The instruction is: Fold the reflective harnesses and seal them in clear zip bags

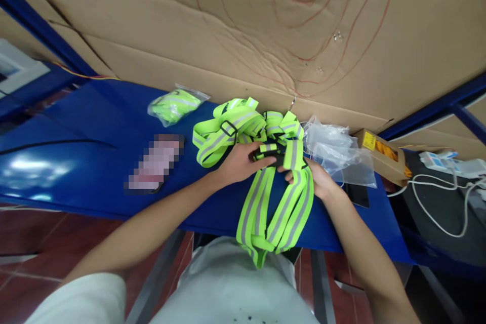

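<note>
Bright yellow-green reflective straps [290, 202] with grey stripes hang in loops over the front edge of the blue table. My left hand [245, 162] is closed around a black part of the straps, which looks like a buckle [279, 154]. From the other side my right hand [313, 177] holds the same straps, its fingers partly hidden behind the webbing. More of the yellow-green strapping [231, 129] lies bunched just beyond my hands, with a black slide buckle [229, 128] showing on it.
A clear bag of yellow-green straps [176, 105] lies at the back left, with a blurred-out phone-like object [156, 162] nearer. Clear plastic bags [336, 147], a cardboard box [383, 157] and white cables [436, 182] are to the right. A cardboard panel [152, 35] stands behind the table [94, 121].
</note>
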`<state>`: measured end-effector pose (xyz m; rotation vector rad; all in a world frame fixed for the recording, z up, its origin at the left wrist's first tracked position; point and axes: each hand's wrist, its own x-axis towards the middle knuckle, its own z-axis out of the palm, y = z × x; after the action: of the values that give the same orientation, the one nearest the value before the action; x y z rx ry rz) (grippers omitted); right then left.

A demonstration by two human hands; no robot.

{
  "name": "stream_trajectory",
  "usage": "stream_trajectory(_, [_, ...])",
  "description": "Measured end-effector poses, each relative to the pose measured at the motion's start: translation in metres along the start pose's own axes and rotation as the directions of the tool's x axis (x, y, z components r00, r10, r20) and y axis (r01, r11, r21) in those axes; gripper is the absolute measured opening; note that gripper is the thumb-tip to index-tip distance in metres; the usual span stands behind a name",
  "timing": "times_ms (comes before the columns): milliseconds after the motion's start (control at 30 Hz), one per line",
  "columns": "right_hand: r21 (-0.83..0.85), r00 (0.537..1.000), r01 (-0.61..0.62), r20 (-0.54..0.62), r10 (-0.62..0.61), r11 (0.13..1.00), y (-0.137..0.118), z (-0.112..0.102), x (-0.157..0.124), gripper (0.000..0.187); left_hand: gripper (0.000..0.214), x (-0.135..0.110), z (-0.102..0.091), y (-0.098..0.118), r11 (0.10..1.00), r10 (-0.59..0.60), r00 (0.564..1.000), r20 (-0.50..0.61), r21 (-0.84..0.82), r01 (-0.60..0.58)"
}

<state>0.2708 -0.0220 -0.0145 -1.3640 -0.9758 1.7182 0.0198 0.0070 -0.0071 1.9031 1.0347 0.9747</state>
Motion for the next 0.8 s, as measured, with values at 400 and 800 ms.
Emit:
stream_trajectory(400, [-0.822,0.546,0.569,0.345,-0.763,0.035,-0.003,0.012,-0.024,0.063,0.047,0.007,0.0,0.007,0.684,-0.41,0.876,0.254,-0.549,0.48])
stream_trajectory(800, [-0.809,0.687,0.566,0.356,-0.634,0.16,0.016,0.011,-0.004,0.022,0.043,-0.009,0.012,-0.007,0.821,0.29,0.951,0.104,0.483,-0.303])
